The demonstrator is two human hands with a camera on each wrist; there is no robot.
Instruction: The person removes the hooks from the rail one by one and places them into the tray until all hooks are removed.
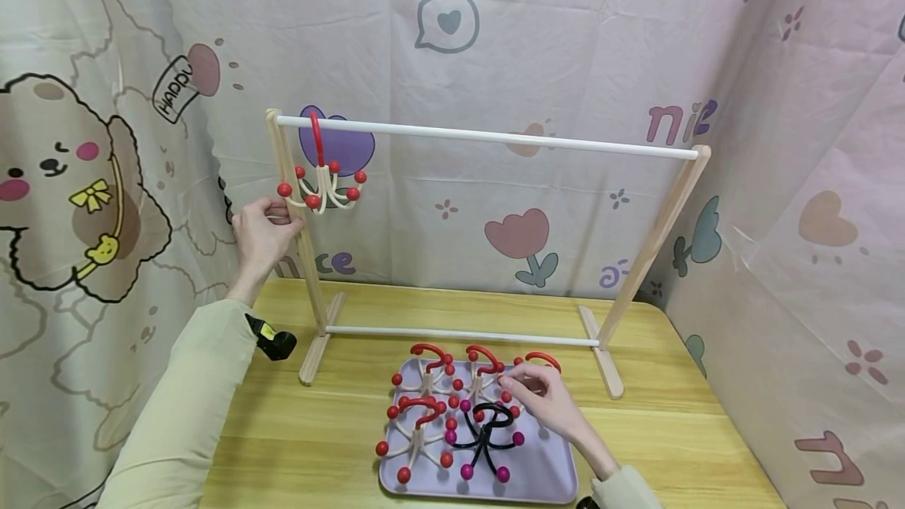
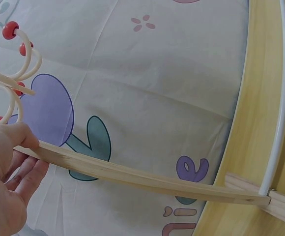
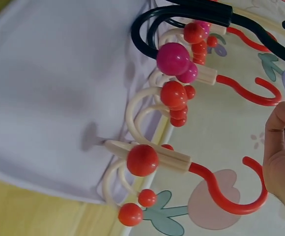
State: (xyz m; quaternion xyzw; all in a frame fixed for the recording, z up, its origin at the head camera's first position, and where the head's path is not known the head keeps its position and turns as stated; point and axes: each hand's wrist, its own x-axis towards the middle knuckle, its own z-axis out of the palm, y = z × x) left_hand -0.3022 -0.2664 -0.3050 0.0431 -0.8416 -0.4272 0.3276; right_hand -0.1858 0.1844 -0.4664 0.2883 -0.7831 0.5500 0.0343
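Note:
My left hand (image 1: 261, 230) grips the rack's left wooden post (image 1: 310, 277), thumb on one side and fingers on the other. Close above that hand, a hanger (image 1: 322, 191) with cream curved arms and red balls hangs by its red hook from the white top bar (image 1: 488, 137). My right hand (image 1: 547, 400) hovers over the back of a lilac tray (image 1: 547, 471), fingers loosely bent and nothing visible in them. Several similar red-hooked hangers (image 3: 177, 160) stand on the tray, their hooks near that hand. A black hanger (image 1: 484, 437) with magenta balls stands at the front.
The rack stands on wooden feet (image 1: 601, 352) behind the tray, with a white lower bar (image 1: 459, 335) between its posts. A wood-grain table (image 1: 283, 430) bears everything. Printed curtains (image 1: 452, 77) enclose the back and sides.

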